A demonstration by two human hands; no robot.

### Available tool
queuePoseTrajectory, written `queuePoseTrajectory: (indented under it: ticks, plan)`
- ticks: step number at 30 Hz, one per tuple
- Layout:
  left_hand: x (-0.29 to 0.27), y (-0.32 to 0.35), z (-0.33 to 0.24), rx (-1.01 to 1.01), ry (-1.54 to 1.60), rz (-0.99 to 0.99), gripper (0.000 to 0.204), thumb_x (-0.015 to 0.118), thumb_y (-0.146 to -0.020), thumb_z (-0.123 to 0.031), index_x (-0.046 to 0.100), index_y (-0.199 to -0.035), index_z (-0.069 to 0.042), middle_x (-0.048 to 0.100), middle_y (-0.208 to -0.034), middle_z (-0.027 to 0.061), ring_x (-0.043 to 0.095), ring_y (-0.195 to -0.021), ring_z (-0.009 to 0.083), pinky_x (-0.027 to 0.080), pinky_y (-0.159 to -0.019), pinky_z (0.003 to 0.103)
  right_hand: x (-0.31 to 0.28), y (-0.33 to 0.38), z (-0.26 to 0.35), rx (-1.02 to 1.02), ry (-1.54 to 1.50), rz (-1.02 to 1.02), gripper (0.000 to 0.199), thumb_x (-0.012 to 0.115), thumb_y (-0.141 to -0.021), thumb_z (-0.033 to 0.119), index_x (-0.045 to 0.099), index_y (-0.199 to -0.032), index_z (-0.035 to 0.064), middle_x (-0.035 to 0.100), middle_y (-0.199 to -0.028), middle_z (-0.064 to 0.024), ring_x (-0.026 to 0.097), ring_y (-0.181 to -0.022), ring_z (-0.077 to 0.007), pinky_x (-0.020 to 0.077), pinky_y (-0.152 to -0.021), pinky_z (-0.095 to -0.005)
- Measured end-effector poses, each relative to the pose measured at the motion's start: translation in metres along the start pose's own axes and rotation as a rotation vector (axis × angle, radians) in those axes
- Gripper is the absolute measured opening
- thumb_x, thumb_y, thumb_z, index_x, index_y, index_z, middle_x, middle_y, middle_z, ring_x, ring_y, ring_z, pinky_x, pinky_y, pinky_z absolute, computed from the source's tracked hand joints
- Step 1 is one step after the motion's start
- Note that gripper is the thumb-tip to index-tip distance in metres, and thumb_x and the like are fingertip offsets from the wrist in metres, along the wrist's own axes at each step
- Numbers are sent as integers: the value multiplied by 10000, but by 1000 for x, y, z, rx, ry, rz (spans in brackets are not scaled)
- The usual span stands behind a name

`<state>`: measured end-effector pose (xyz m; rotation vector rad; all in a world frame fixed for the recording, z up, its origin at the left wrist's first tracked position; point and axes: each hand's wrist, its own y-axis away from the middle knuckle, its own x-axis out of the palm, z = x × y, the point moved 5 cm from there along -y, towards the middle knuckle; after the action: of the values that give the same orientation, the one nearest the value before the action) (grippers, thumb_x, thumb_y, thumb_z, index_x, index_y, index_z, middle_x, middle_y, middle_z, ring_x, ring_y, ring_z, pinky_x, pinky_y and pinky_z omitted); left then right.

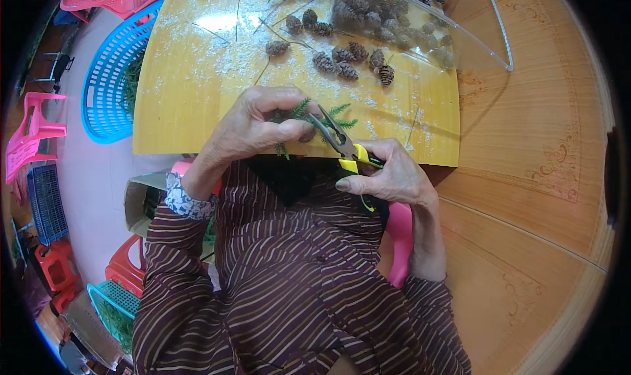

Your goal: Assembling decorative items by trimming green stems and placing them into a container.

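Yellow table [172, 105], pliers [347, 149] at sprig [343, 120] (and perhaps pinecone [307, 136]).

The plier grips [361, 153] are yellow and black, sprig [345, 122] green, striped shirt [282, 263] maroon, obscured cone [307, 136] perhaps brown.

1. Striped shirt [276, 276]: dark maroon cloth, crossed by thin cream and tan-brown lines that curve with its folds.
2. Small dark button [320, 258] on the shirt's front.
3. Left sleeve [172, 276]: same striped cloth, long, loose and creased.
4. Patterned cuff [188, 203] at its end: white with a blue-grey print, gathered around the forearm.
5. Right sleeve [424, 309]: matching stripes, ending higher, leaving the forearm bare.
6. Left hand [253, 125] and right hand [397, 174]: bare, short-nailed.
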<state>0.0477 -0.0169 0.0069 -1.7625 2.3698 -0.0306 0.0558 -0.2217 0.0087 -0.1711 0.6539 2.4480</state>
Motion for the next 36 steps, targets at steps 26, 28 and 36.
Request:
queuePoseTrajectory:
  ticks: [26, 28, 36]
  plan:
    - [0, -3, -15, 236, -231, -4, 208, 682, -708, -38, 667, -909, 12, 540, -689, 91, 515, -694, 225, 425, -675, 331, 11, -5, -1, 12, -60, 67, 185, 702, -744, 170, 571, -741, 39, 414, -571, 66, 370, -541, -36, 305, -500, -233]
    - [-2, -3, -13, 241, -227, 19, 206, 680, -708, -38, 669, -908, 11, 547, -700, 91, 522, -704, 222, 426, -681, 334, 11, -6, 0, -3, -32, 52, 183, 702, -743, 163, 569, -738, 37, 417, -569, 64, 373, -539, -35, 309, -495, -236]
    - [-6, -3, -3, 247, -178, 92, 225, 666, -707, -32, 679, -929, 3, 561, -739, 99, 539, -741, 230, 427, -688, 342, 8, -7, 5, -86, 143, -51, 194, 710, -721, 144, 592, -767, -2, 450, -562, 6, 411, -545, -63, 354, -500, -264]
